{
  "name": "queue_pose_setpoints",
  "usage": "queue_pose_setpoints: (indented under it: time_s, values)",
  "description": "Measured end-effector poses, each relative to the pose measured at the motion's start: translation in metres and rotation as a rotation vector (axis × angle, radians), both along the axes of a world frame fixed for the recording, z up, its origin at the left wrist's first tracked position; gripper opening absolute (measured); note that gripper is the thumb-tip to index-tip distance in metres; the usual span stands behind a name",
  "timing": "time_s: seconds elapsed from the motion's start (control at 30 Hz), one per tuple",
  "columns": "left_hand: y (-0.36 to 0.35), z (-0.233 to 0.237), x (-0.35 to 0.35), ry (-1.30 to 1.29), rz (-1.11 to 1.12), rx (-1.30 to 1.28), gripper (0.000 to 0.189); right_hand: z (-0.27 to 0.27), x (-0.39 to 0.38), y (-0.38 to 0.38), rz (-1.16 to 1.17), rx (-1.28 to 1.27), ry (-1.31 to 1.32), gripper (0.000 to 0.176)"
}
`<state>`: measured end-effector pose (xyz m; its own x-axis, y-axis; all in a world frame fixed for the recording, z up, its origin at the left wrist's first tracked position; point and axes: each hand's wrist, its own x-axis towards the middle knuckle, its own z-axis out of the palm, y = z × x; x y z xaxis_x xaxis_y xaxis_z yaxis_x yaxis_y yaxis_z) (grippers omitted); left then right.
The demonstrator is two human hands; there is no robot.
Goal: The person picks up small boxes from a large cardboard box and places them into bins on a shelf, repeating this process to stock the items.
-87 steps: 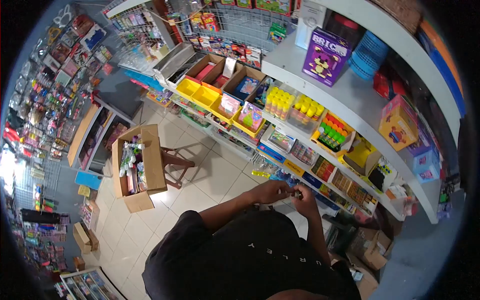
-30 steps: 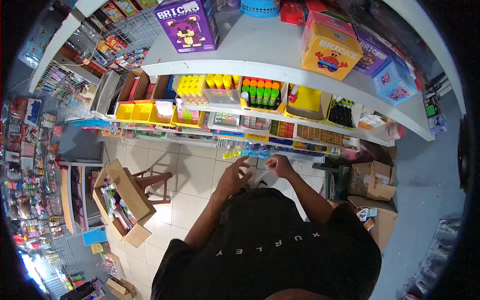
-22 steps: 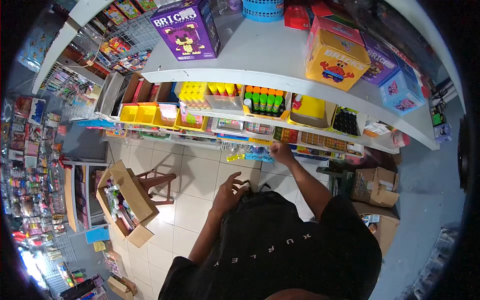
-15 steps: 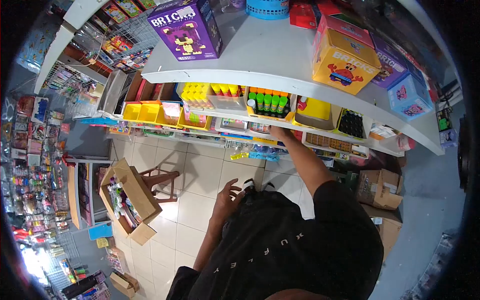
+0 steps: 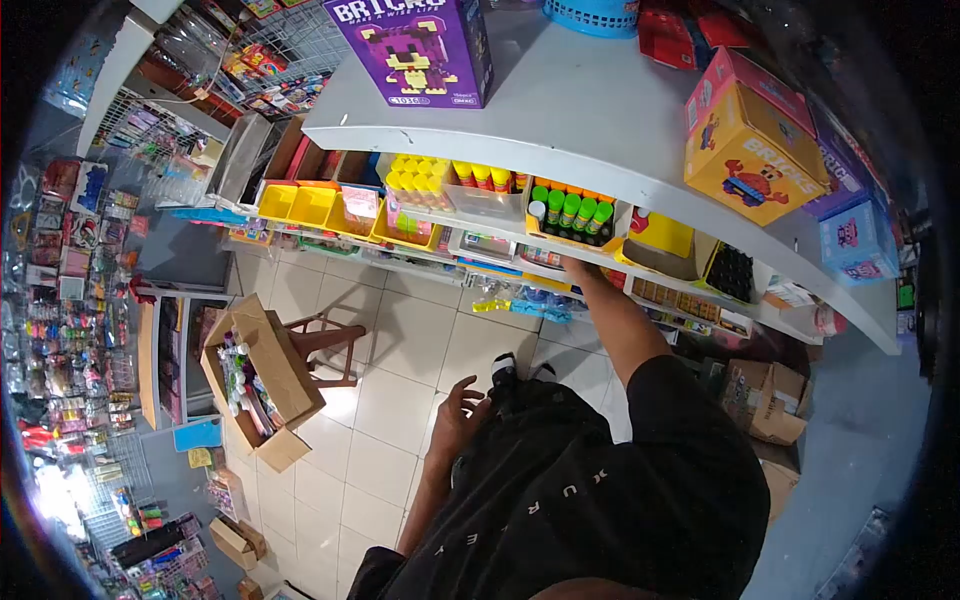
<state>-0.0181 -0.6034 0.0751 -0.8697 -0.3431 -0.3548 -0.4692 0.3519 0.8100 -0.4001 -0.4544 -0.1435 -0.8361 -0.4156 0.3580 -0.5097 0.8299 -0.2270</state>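
Note:
My right hand (image 5: pixel 577 268) reaches into the lower shelf (image 5: pixel 480 249), just under the box of green-capped glue sticks (image 5: pixel 570 213). Its fingers are hidden by the shelf, so what they touch does not show. Close beside it lies a small packet (image 5: pixel 541 256) with a printed label. My left hand (image 5: pixel 459 418) hangs by my body above the tiled floor, fingers loosely bent and apart, holding nothing. Left of the glue sticks stand a clear bin of yellow-and-red tubes (image 5: pixel 486 184) and a group of yellow-capped tubes (image 5: pixel 418 182).
Overhead, the grey top shelf (image 5: pixel 560 100) juts out, carrying a purple Bricks box (image 5: pixel 415 55) and a yellow Bricks box (image 5: pixel 755 150). To the left, an open carton (image 5: pixel 290 375) of goods sits by a brown stool (image 5: pixel 335 345). More cartons (image 5: pixel 768 400) stand at right.
The view has shifted, so the shelves sit farther right and slightly lower. My right hand stays at the lower shelf, and my left hand remains hanging with its fingers apart.

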Motion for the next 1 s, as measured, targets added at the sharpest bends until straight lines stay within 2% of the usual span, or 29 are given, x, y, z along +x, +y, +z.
queue_pose_setpoints:
  time_s: [0.3,0.43,0.53,0.57,0.6,0.63,0.67,0.7,0.73,0.77,0.83,1.0]
  values:
    - [0.000,-0.006,0.000,0.003,-0.018,-0.009,0.047,-0.006,0.003,0.000,-0.004,-0.052,0.064,0.019]
    - [-0.002,-0.002,0.000,-0.003,-0.029,0.005,0.047,-0.004,0.012,-0.001,0.028,-0.163,0.067,0.019]
    - [-0.004,-0.002,-0.002,0.015,-0.055,-0.010,0.047,0.086,0.049,0.007,0.164,-0.056,-0.450,0.019]
    - [-0.005,-0.001,-0.004,0.023,-0.065,-0.010,0.047,0.102,0.068,0.011,0.182,-0.214,-0.350,0.014]
    - [-0.006,0.001,-0.006,0.033,-0.077,-0.011,0.046,0.077,0.079,0.017,0.305,-0.376,-0.322,0.011]
    - [-0.006,0.002,-0.010,0.044,-0.092,-0.011,0.046,0.085,0.108,0.020,0.176,-0.502,-0.604,0.004]
    - [-0.007,0.002,-0.013,0.070,-0.105,-0.007,0.047,0.096,0.131,0.028,0.227,-0.407,-0.652,0.005]
    - [-0.007,0.002,-0.017,0.099,-0.121,-0.003,0.048,0.099,0.154,0.036,0.305,-0.480,-0.596,0.007]
    - [-0.007,0.002,-0.022,0.131,-0.141,0.000,0.048,0.108,0.174,0.045,0.320,-0.483,-0.806,0.009]
    - [-0.008,0.000,-0.028,0.133,-0.168,-0.001,0.048,0.138,0.194,0.050,0.327,-0.415,-0.684,0.010]
    - [-0.009,-0.003,-0.041,0.145,-0.227,-0.007,0.048,0.130,0.219,0.067,0.329,-0.421,-0.845,0.018]
    - [-0.003,0.003,-0.081,0.225,-0.413,0.001,0.044,0.155,0.237,0.092,0.250,-0.420,-0.717,0.018]
